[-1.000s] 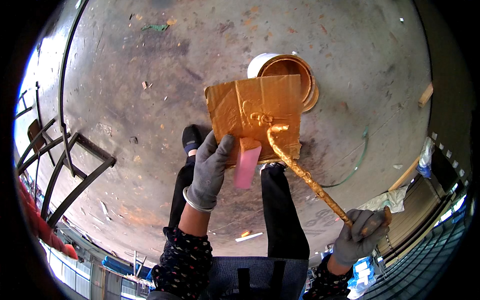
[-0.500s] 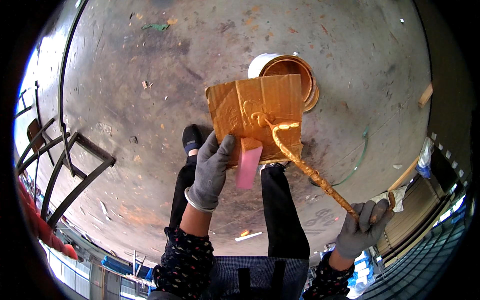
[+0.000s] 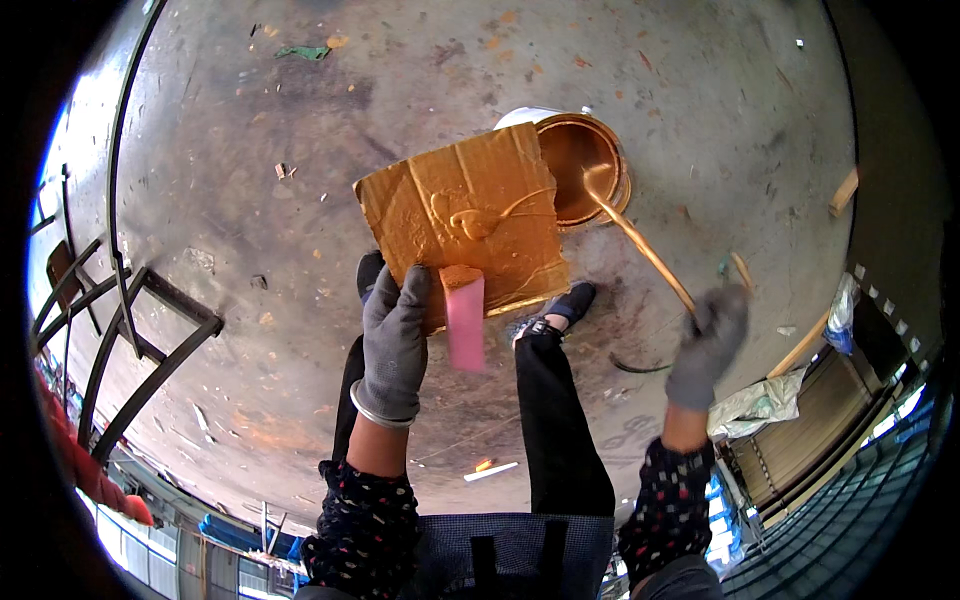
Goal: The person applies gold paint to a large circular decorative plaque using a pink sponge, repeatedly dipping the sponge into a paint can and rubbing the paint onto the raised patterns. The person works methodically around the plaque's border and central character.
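My left hand (image 3: pixel 393 345), in a grey glove, grips the near left edge of a cardboard piece (image 3: pixel 495 165) coated with gold-orange paint. A thick ribbon of wet paint lies across the cardboard. Beside my fingers, a pink strip (image 3: pixel 466 325), perhaps foam or sponge, rests its paint-covered end on the cardboard and hangs over the near edge. My right hand (image 3: pixel 712 340), also gloved and slightly blurred, is closed around a paint-coated stick (image 3: pixel 650 252). The stick's far end is inside the open paint can (image 3: pixel 622 165), which holds gold-orange paint. The cardboard partly hides the can's left side.
Black metal frames (image 3: pixel 165 300) stand at the left on the stained concrete floor (image 3: pixel 260 210). A red sleeve (image 3: pixel 90 470) shows at the lower left. Wood strips (image 3: pixel 800 345) and a crumpled whitish sheet (image 3: pixel 765 402) lie at the right. My legs are below the cardboard.
The stick has moved from over the cardboard into the paint can, with my right hand shifting up and forward. The cardboard has moved left and tilted, showing more of the can.
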